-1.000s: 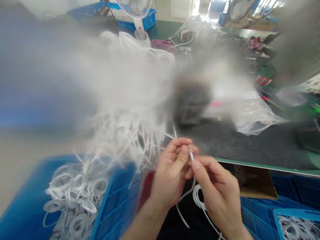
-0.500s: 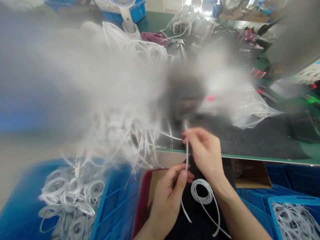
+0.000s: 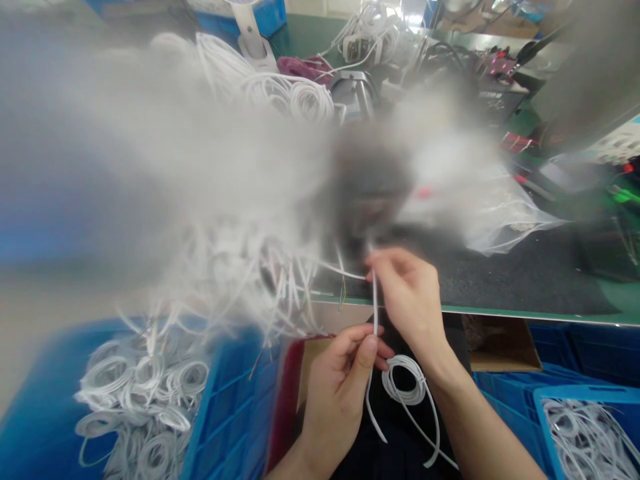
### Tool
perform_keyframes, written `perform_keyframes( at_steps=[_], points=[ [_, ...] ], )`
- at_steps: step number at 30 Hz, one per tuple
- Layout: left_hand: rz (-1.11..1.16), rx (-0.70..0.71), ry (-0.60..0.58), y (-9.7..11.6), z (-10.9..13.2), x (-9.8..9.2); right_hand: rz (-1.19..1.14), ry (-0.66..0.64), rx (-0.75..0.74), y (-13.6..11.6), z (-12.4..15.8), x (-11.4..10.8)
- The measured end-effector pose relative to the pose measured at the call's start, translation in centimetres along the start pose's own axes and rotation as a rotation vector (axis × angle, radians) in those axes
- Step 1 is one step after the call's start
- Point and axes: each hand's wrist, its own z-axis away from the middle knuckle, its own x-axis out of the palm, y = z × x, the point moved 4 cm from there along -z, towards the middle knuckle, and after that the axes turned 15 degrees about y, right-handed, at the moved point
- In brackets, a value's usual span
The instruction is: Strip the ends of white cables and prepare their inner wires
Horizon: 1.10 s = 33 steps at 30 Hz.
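Note:
My right hand (image 3: 410, 300) pinches the upper end of a thin white cable (image 3: 375, 303) and holds it near a blurred dark device (image 3: 367, 193) on the bench. Lower down, my left hand (image 3: 340, 387) pinches the same cable between thumb and fingers, keeping it straight and upright between the two hands. The rest of the cable hangs as a small coil (image 3: 403, 380) under my right wrist, over my lap. A heap of loose white cables (image 3: 260, 273) lies on the bench to the left of my hands.
A blue crate (image 3: 150, 400) full of coiled white cables stands at lower left, another blue crate (image 3: 585, 427) with cables at lower right. A clear plastic bag (image 3: 505, 213) lies on the dark mat. The green bench edge (image 3: 500, 313) runs across; much of the view is blurred.
My hands were together in front of me on the cable end. My right hand has since lifted that end toward the dark device, while my left slid down the cable, stretching it upright.

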Motion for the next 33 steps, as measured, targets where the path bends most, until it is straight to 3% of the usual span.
perform_keyframes(
  at_steps=[33],
  points=[
    [0.092,-0.018,0.011,0.1,-0.3,0.4,0.111,0.101,-0.072,-0.3,-1.0,1.4]
  ],
)
